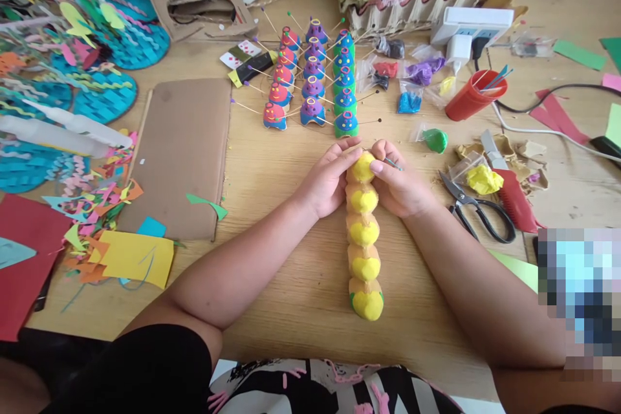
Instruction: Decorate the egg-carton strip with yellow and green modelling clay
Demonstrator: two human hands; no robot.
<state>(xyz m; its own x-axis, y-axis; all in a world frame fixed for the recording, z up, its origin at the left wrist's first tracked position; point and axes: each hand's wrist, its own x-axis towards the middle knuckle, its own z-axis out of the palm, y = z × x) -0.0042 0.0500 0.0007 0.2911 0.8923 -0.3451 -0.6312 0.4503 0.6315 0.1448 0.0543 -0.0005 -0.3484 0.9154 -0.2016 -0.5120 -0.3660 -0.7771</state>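
Note:
A strip of egg-carton cups (362,218) lies lengthwise before me, each bump capped with yellow clay and a little green showing at the near end. My left hand (334,176) grips its far end from the left, thumb against the side. From the right, my right hand (398,182) closes on the same end, thumb pressed on the yellow cap. A thin blue stick (392,163) pokes out by the right fingers; its other end is hidden. Beyond the hands stand rows of painted carton figures with pin-like feelers: red (275,115), purple (312,111) and green-blue (346,121).
Scissors (478,207), a red-handled knife (517,200), yellow clay (485,179) and green clay (435,140) lie at right. Behind them are a red cup (475,96) and a power strip (471,24). Cardboard (177,155) and paper scraps (104,200) cover the left.

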